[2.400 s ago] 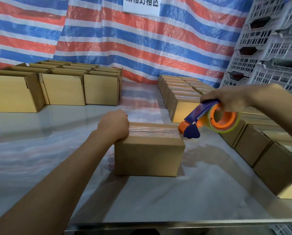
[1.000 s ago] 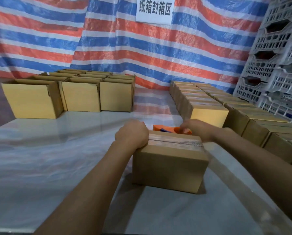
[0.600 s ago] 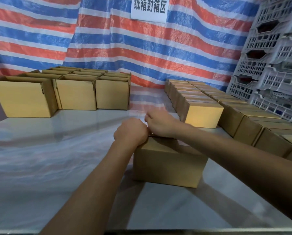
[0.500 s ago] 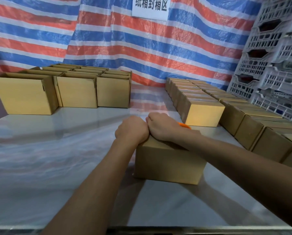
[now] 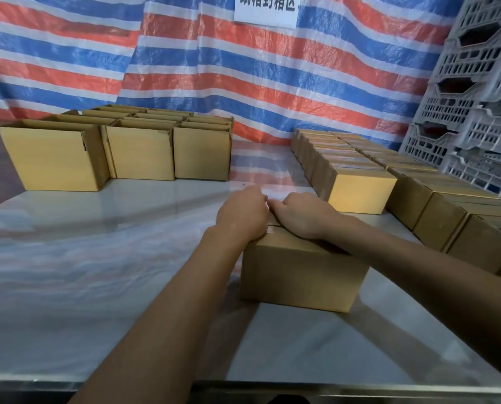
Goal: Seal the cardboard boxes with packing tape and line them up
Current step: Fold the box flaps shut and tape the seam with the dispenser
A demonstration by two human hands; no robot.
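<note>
A: Where's the work piece?

B: One closed box (image 5: 301,275) sits on the counter (image 5: 97,258), near the front and right of centre; both hands are on its top, at the far left end.

A: Grips?

B: The left hand (image 5: 242,217) is curled over the top left corner, knuckles up, holding the box; I judge it pins the box against sliding. The right hand (image 5: 301,218) lies palm down along the top, forearm across the lid, fingers bent over the far edge. The tips are hidden, so I cannot tell if they clamp or only press; it holds nothing else that shows. Likely it is rubbing the tape end down; the tape itself is mostly under the hands.

A: Surroundings?

B: Sealed boxes (image 5: 360,193) run in rows on the right, just beside the work box; open boxes (image 5: 141,153) stand grouped at the far left, well apart; grey crates (image 5: 476,112) are stacked at the right; a striped tarp (image 5: 243,68) hangs behind.

A: Obstructions?

B: The nearest sealed row crowds the right side; a push into line needs care at that corner.
</note>
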